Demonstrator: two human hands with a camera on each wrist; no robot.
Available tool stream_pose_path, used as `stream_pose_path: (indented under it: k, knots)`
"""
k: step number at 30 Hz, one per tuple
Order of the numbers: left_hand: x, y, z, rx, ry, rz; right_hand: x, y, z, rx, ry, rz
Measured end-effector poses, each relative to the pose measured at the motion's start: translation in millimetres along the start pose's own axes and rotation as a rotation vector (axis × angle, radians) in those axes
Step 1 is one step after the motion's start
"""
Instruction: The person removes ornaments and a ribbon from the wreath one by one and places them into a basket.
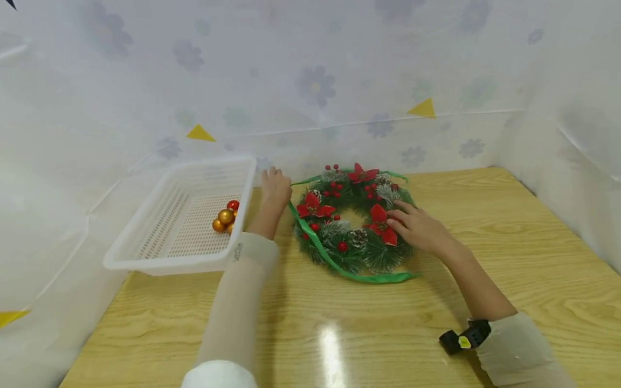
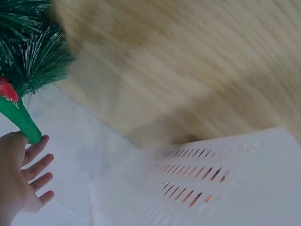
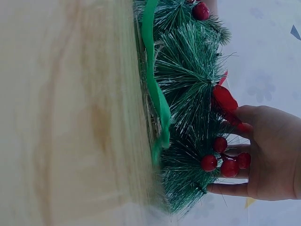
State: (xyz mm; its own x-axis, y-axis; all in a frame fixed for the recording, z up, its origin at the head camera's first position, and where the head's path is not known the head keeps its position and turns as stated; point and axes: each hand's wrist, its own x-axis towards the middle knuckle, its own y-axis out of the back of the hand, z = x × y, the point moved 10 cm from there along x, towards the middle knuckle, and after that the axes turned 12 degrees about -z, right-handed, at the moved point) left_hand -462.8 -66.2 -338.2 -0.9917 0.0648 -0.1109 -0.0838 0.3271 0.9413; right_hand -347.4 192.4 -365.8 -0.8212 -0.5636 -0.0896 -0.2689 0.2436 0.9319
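Note:
A green Christmas wreath with red poinsettias, berries and pinecones lies on the table. Along its left and front edge trails a green ribbon, with another stretch crossing the back. At the wreath's left, my left hand pinches the ribbon between thumb and index finger; the left wrist view shows the other fingers spread loose. My right hand rests on the wreath's right side. In the right wrist view its thumb touches a red petal, and its fingers reach among the red berries, their tips partly hidden.
A white plastic basket with slotted sides stands to the left, close to the left forearm. Several gold and red baubles lie in it. Behind the wooden table hangs a flower-patterned sheet.

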Motion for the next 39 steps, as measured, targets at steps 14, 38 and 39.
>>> stream_pose_path:
  k: [14,38,39]
  knots:
    - [-15.0,50.4,-34.3,0.003,0.11,0.1,0.9,0.4,0.3,0.004,-0.002,0.002]
    - [-60.2,136.2,-101.4,-0.104,0.24,0.383,0.5,1.6,2.0,0.0,0.0,0.014]
    - [-61.2,138.8,-102.3,-0.1,0.245,0.38,0.6,1.7,1.9,0.0,-0.001,0.014]
